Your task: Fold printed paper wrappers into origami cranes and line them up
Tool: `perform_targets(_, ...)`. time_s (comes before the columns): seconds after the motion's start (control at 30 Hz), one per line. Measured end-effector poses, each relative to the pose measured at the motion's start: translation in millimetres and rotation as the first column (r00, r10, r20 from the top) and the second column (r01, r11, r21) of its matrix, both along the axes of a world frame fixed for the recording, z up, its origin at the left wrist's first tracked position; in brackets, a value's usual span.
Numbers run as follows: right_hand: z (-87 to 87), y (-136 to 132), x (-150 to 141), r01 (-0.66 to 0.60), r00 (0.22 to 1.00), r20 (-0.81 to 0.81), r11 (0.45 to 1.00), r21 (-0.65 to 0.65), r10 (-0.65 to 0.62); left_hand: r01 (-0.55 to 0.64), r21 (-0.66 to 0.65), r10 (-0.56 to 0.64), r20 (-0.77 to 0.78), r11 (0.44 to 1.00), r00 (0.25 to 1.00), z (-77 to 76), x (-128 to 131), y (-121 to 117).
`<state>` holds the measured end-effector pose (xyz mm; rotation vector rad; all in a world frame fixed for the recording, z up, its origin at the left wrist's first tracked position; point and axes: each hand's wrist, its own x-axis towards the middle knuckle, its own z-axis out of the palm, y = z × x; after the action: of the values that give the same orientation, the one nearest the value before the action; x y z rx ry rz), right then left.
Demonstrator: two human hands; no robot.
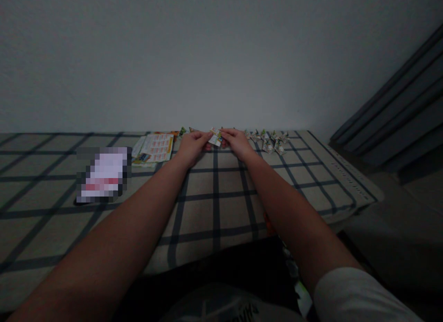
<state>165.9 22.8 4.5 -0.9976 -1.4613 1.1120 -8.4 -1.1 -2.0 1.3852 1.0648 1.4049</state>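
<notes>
Paper piece [215,138], small and angular, shows a mostly white face with green and yellow printed patches and a darker spot near its lower right edge. Its outline is roughly four-sided and sits tilted, one corner pointing down; its print is too small and blurred to read, and how many layers it has cannot be told. It is held between the two hands near the far edge of the table, in front of the pale wall [207,63]. The left hand [191,147] pinches its left side between thumb and fingers, while the right hand [238,142] grips its upper right side with the fingertips.

Just beyond the right hand, a group of folded paper shapes [268,144], pointed and whitish with green and dark print, lies on the checked tablecloth [216,206]. A few more green-and-white bits [182,132] show behind the left hand. Left of that hand lie overlapping printed sheets [159,146], the top one white with rows of reddish blocks and a yellow edge. Nearer the person, a phone [105,174] lies with its bright screen pixelated.
</notes>
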Motion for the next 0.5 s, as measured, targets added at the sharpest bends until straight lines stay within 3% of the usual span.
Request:
perform_targets(0.2,5.1,-6,0,-0.070,0.997,-0.024,0.997,-0.036,0.069,0.140,-0.042,-0.135,0.110,0.989,0.985,-3.2,2,-1)
perform_targets(0.5,8.4,-13,-1,-0.042,0.999,0.021,0.999,-0.032,0.043,0.028,0.022,-0.029,0.059,0.999,0.998,-6.0,-3,5)
